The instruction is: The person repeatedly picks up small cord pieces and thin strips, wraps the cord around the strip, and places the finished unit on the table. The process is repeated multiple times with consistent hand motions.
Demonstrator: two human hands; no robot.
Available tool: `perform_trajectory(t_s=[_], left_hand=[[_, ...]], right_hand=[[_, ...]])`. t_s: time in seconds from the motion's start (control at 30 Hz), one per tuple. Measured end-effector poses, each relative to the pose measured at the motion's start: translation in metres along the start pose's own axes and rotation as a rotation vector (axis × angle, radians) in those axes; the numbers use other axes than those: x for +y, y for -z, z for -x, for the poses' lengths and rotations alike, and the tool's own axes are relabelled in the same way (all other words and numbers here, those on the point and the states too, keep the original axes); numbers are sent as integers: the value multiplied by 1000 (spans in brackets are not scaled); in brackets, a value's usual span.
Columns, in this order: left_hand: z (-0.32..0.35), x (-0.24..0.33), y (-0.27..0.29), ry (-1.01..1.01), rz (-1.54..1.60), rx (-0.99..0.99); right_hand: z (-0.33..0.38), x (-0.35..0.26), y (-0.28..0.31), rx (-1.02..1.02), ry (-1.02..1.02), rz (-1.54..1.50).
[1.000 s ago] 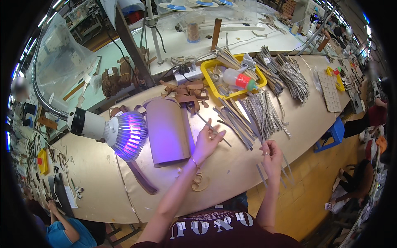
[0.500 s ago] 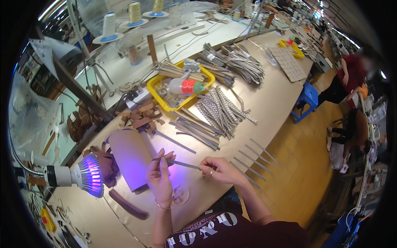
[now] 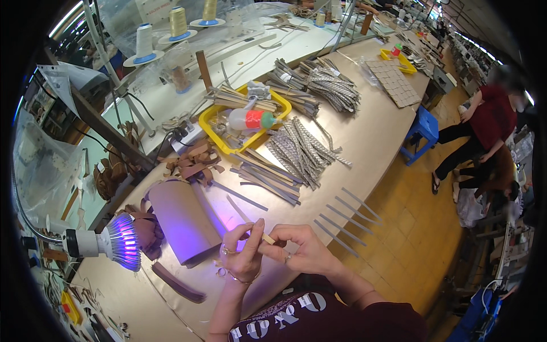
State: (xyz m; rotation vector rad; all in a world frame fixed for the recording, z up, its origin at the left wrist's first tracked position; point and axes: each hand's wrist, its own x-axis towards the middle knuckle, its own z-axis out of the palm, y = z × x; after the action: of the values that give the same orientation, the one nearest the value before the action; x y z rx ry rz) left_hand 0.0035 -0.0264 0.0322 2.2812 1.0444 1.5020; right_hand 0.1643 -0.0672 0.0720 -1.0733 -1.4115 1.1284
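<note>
Close together over the near part of the table are my left hand [image 3: 242, 253] and my right hand [image 3: 302, 248]. Both are closed on a narrow strip [image 3: 239, 209], whose grey-brown length sticks out beyond my left fingers. A pale tan end of it shows between the two hands. To the left stands a rounded brown block [image 3: 185, 222], lit purple by a lamp [image 3: 122, 242] with a ribbed bulb. Several grey strips [image 3: 342, 231] lie side by side at the table's right edge. Something small with a ring shape is partly hidden beside my left wrist.
A yellow basket [image 3: 213, 134] holds strips and a bottle [image 3: 250, 119] with a green cap. Past my hands lie loose strips [image 3: 268, 176] and braided bundles [image 3: 305, 151]. Brown scraps [image 3: 196, 159] lie behind the block. A blue stool [image 3: 421, 134] and a person [image 3: 490, 117] are at the right.
My hands have come together and the strip now points away from me, no longer stretched between them. My left hand moved right. At the right, the person has shifted position.
</note>
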Motion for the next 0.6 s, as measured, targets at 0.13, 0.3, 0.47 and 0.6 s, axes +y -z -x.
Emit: perform_trajectory(t_s=[0.13, 0.3, 0.47, 0.6], left_hand=[[1, -4, -2, -27, -53, 52], [0, 0, -3, -4, -89, 85], [2, 11, 2, -44, 7, -16], [4, 9, 6, -67, -22, 40]], right_hand=[[-1, 3, -1, 42, -37, -3], [-1, 4, 1, 63, -142, -56], [-5, 2, 1, 70, 29, 88], [-3, 1, 4, 42, 23, 152]])
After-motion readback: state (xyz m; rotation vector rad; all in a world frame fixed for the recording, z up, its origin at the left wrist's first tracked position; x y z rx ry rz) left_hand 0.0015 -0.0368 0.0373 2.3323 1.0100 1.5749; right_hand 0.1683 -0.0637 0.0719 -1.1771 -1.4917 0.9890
